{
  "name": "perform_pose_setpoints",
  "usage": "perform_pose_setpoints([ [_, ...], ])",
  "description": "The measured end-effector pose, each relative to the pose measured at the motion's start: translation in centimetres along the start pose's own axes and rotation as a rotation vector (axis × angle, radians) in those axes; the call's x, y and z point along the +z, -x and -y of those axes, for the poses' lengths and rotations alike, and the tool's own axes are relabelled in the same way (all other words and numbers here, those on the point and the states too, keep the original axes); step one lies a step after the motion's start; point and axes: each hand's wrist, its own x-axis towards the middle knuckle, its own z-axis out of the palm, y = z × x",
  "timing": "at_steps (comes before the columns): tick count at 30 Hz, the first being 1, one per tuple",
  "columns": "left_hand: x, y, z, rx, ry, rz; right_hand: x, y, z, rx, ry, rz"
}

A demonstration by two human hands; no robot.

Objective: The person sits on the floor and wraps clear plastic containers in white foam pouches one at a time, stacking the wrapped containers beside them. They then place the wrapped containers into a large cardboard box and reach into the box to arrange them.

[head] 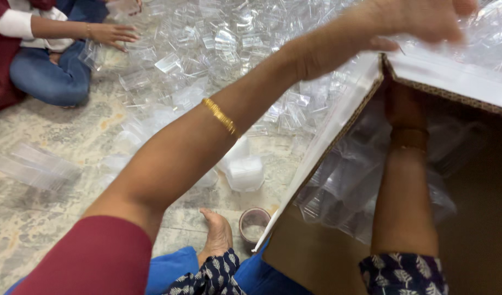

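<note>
Left hand (420, 19) over cardboard box (453, 87)

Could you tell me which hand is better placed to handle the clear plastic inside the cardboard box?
Probably the right hand: it is inside the cardboard box, against the clear plastic there. The left hand is up at the top of the flap, outside the box, its arm stretched across.
</note>
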Motion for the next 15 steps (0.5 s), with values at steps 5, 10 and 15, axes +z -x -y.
perform_pose_setpoints([
  [5,0.2,-0.3,7.1,-0.149,0.002,-0.223,3.7,-1.9,0.9,0.000,0.053,0.050],
  [10,4.9,-1.1,10.5,-0.064,0.095,-0.345,4.6,-3.1,1.7,-0.025,0.073,0.055],
  [15,5.2,-0.1,8.7,0.017,0.193,-0.356,3.8,-2.2,1.7,-0.029,0.058,0.005],
])
